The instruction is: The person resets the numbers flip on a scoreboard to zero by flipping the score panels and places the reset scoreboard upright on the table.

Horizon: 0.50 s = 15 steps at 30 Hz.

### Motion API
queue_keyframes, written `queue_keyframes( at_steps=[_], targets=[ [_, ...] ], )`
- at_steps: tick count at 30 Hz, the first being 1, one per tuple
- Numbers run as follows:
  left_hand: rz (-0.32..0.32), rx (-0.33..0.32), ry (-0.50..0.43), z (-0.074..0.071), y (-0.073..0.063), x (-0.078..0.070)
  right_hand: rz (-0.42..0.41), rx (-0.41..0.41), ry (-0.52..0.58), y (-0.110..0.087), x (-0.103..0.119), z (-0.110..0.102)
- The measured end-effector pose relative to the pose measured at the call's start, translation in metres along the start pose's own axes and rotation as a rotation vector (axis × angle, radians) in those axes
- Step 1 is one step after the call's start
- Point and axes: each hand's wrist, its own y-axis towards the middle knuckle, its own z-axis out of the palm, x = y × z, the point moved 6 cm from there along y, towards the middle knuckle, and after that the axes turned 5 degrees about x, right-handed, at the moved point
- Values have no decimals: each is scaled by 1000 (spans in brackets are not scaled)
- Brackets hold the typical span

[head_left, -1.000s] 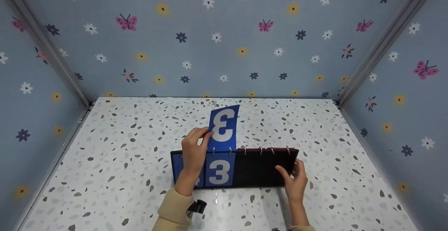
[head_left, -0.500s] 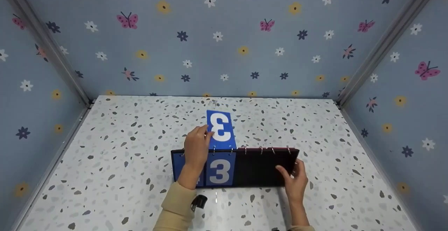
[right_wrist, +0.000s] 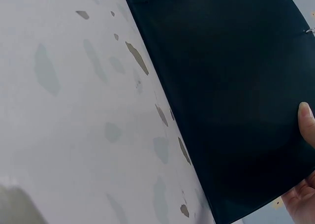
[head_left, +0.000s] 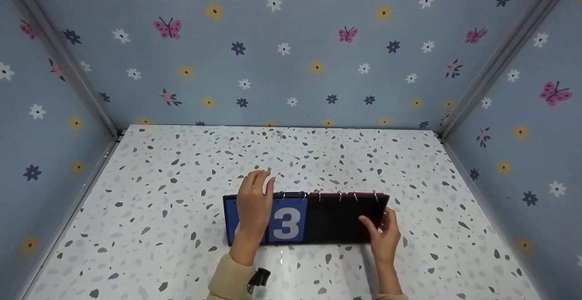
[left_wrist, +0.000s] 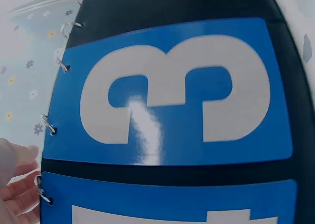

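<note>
A black flip scoreboard (head_left: 338,220) stands on the table, with metal rings along its top edge. My right hand (head_left: 385,236) grips its right end, thumb (right_wrist: 307,125) on the front face and fingers behind. My left hand (head_left: 253,204) is raised in front of the left part, fingers loosely extended around the top edge and holding no card. Just right of it hangs a blue card (head_left: 287,222) with a white 3, lying flat against the board. Another blue card (left_wrist: 172,194) beside it shows part of a white numeral; my left hand covers most of it in the head view.
The white speckled table (head_left: 182,163) surrounds the board. Light blue panels (head_left: 291,54) printed with flowers and butterflies close off the back and both sides. A black device (head_left: 260,277) sits at the left cuff.
A raised blue card with a 3, pinched by my left hand, went back over the rings and is out of sight behind the board. The left fingers have let go; the right hand stays put.
</note>
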Motion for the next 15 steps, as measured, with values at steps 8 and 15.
queue_keyframes(
  at_steps=[8, 15],
  targets=[
    [-14, -55, -75, -13, -25, -8, -11, 0, -7, 0, 4, 0],
    [-101, -48, -168, -14, -55, -3, -14, 4, 21, 0, 6, 0]
  ],
)
